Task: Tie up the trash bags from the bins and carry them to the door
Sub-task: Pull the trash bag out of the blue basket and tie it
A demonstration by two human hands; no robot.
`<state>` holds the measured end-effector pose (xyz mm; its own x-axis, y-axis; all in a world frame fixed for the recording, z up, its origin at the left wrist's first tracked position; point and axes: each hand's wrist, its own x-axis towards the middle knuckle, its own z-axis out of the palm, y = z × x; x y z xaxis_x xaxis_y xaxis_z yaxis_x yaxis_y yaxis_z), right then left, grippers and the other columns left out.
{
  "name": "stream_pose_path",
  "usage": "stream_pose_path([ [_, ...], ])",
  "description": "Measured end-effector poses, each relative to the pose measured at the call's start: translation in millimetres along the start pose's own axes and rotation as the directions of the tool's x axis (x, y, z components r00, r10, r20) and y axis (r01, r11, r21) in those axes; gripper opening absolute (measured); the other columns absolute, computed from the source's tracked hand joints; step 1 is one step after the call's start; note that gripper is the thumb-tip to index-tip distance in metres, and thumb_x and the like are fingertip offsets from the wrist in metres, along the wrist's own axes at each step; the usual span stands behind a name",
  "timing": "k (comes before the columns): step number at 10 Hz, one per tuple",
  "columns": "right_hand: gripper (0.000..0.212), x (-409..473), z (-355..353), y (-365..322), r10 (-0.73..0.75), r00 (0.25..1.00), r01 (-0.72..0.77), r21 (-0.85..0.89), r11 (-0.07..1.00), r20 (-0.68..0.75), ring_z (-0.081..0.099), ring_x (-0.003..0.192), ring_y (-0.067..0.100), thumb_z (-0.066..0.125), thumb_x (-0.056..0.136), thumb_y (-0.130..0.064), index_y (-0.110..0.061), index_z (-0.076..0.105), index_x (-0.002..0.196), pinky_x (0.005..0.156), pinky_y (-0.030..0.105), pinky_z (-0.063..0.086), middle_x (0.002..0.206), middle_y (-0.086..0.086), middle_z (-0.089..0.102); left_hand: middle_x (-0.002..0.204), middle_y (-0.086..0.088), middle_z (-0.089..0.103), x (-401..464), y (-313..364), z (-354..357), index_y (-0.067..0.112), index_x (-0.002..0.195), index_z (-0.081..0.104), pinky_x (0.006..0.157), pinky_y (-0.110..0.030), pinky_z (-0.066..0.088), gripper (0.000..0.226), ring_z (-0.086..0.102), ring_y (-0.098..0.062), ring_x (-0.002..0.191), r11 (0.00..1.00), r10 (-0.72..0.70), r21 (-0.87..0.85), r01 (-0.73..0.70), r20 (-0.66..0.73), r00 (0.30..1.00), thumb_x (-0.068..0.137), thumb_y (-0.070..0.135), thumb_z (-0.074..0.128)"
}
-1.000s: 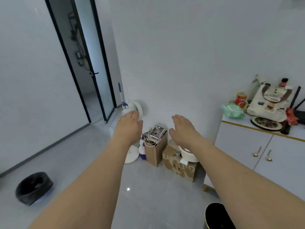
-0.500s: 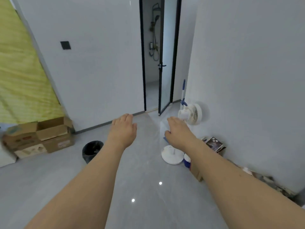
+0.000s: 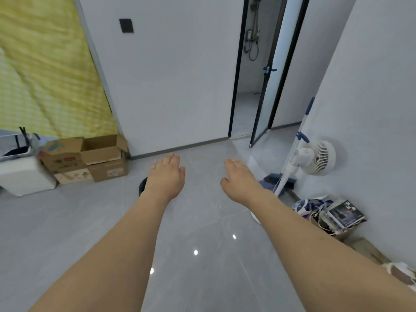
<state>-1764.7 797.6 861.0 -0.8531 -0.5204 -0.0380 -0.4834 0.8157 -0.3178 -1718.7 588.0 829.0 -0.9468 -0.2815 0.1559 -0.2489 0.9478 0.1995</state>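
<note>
Two empty hands, left hand [image 3: 166, 176] and right hand [image 3: 239, 180], are held out with grip relaxed wide above the floor [image 3: 202, 221], the black-lined bin [image 3: 142, 186] glimpsed behind the left wrist, its bag judged not yet tied or carried.

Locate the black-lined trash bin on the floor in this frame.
In the head view, the trash bin sits left of centre, mostly hidden behind the left hand, right of the cardboard boxes.

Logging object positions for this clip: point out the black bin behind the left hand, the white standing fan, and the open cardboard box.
black bin [image 3: 142, 186], head view, on the sliver of its rim showing left of the wrist.
white standing fan [image 3: 320, 156], head view, on its round grille.
open cardboard box [image 3: 102, 154], head view, on its front wall.
</note>
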Motion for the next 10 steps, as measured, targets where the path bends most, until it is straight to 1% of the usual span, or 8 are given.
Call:
stream_pose_path([
  [2, 0.057, 105, 31, -39, 0.010, 0.999, -0.010, 0.016, 1.000, 0.044, 0.022, 0.145, 0.029, 0.040, 0.097, -0.017, 0.000, 0.023, 0.150, 0.119, 0.034, 0.014, 0.157, 0.017, 0.025, 0.153, -0.014, 0.036, 85, -78, 23, 0.006, 0.146, 0.035, 0.115, -0.045, 0.024, 0.050, 0.036, -0.034, 0.138, 0.998, -0.042, -0.040, 0.045, 0.069, 0.997, 0.103, 0.031, 0.032],
  [4, 0.060, 198, 78, -45, 0.041, 0.984, -0.048, 0.035, 0.998, 0.172, 0.016, 0.148, 0.027, 0.039, 0.099, -0.018, -0.002, 0.019, 0.152, 0.120, 0.032, 0.010, 0.161, 0.015, 0.019, 0.150, -0.012, 0.040, 149, -136, 64, 0.009, 0.143, 0.039, 0.113, -0.044, 0.029, 0.047, 0.041, -0.034, 0.132, 0.990, -0.112, -0.060, 0.124, 0.174, 0.978, 0.103, 0.032, 0.034],
  [6, 0.060, 316, 118, -51, 0.018, 0.970, -0.032, 0.055, 0.998, 0.244, 0.014, 0.149, 0.026, 0.038, 0.098, -0.018, -0.003, 0.018, 0.153, 0.121, 0.033, 0.009, 0.161, 0.015, 0.018, 0.151, -0.011, 0.039, 241, -188, 97, 0.009, 0.145, 0.037, 0.115, -0.043, 0.026, 0.047, 0.038, -0.032, 0.136, 0.983, -0.167, -0.040, 0.180, 0.228, 0.959, 0.103, 0.031, 0.034],
  [8, 0.060, 427, 135, -61, 0.014, 0.958, -0.044, 0.097, 0.994, 0.287, 0.011, 0.150, 0.025, 0.037, 0.099, -0.019, -0.004, 0.016, 0.153, 0.122, 0.033, 0.007, 0.162, 0.014, 0.015, 0.153, -0.011, 0.036, 337, -230, 113, 0.009, 0.146, 0.035, 0.116, -0.043, 0.024, 0.048, 0.034, -0.031, 0.139, 0.984, -0.164, -0.027, 0.178, 0.263, 0.951, 0.103, 0.030, 0.032],
  [10, 0.059, 525, 156, -92, 0.047, 0.947, -0.092, 0.127, 0.988, 0.318, 0.011, 0.150, 0.024, 0.036, 0.101, -0.019, -0.003, 0.015, 0.153, 0.122, 0.032, 0.006, 0.162, 0.014, 0.015, 0.155, -0.010, 0.034, 419, -302, 132, 0.010, 0.147, 0.033, 0.117, -0.042, 0.023, 0.048, 0.033, -0.031, 0.139, 0.980, -0.169, -0.054, 0.192, 0.287, 0.943, 0.103, 0.030, 0.032],
])
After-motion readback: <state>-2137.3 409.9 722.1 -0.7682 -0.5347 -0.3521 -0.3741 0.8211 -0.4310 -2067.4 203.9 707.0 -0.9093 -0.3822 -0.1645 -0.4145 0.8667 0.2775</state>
